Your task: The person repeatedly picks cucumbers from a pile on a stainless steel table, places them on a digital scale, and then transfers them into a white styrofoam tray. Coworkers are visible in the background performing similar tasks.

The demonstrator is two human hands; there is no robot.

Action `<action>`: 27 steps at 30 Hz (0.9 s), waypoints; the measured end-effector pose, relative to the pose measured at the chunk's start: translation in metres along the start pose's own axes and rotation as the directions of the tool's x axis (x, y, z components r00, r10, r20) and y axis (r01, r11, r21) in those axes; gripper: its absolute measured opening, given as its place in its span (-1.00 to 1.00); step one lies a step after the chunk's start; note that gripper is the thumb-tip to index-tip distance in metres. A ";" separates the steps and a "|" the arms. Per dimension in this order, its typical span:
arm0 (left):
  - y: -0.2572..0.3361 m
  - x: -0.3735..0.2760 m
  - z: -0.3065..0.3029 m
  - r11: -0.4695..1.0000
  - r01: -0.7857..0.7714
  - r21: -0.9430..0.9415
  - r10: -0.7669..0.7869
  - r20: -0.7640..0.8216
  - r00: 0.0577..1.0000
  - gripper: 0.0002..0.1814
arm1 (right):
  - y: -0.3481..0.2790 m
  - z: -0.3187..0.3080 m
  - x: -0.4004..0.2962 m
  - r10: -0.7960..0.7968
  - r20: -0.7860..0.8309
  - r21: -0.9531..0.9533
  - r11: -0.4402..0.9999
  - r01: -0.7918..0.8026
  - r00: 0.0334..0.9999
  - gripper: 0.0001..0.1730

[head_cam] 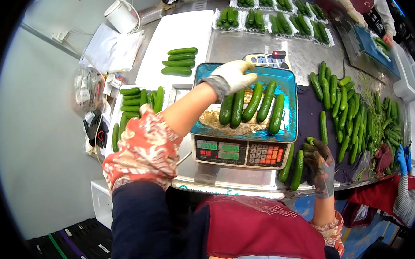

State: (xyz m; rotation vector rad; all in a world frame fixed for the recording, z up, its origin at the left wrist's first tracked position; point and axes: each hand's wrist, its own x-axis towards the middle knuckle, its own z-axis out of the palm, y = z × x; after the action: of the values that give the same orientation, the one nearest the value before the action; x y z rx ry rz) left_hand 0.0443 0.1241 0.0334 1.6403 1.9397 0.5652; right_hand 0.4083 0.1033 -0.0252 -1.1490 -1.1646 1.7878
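My left hand [233, 75], in a pale glove with a grey cuff, is over the upper part of the blue scale tray [290, 100]; whether its fingers touch a cucumber is hidden. Several cucumbers [252, 102] lie side by side on that tray. Under it, the digital scale's panel [242, 152] shows lit displays and a keypad. My right hand [319, 166], in a dark, stained glove, is right of the scale with its fingers curled, near two loose cucumbers [297, 170] and the tip of another [310, 140]. A large heap of cucumbers [351, 115] lies on dark cloth farther right.
A white board [188, 28] bears several cucumbers; a white tray [116, 111] at the left holds more. Packed cucumbers on white netting [227, 19] stand at the back. One co-worker [359, 2] handles a pack at a machine [368, 50]; another's blue-gloved hands [402, 159] are at the right.
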 end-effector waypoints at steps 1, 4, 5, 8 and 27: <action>0.007 0.011 0.009 0.993 -0.019 0.119 0.019 0.003 1.000 -0.48 | 0.000 -0.005 -0.002 0.012 -0.024 0.020 1.000 -0.012 1.000 -0.46; 0.021 0.036 0.032 0.912 -0.053 0.406 0.041 0.038 0.998 -0.56 | 0.011 -0.020 -0.008 -0.044 -0.059 0.087 0.995 0.049 0.997 -0.51; 0.014 0.045 0.044 0.842 -0.103 0.530 0.100 0.034 0.994 -0.51 | 0.008 -0.017 -0.010 -0.022 -0.094 0.100 0.995 0.032 0.995 -0.54; 0.036 0.067 0.058 0.741 -0.071 0.667 -0.014 0.121 0.993 -0.40 | 0.015 -0.031 -0.013 -0.031 -0.113 0.063 0.997 0.038 0.993 -0.63; 0.011 0.019 -0.002 0.406 0.038 -0.913 0.186 0.123 0.975 -0.61 | 0.036 -0.125 0.114 -0.246 -0.214 -0.436 0.890 0.133 0.945 -0.66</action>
State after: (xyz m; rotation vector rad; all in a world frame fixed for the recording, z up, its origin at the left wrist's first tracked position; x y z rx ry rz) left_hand 0.0495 0.1443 0.0392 0.9537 0.9893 1.1831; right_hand 0.4809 0.2302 -0.1177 -1.4099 -1.4797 1.2194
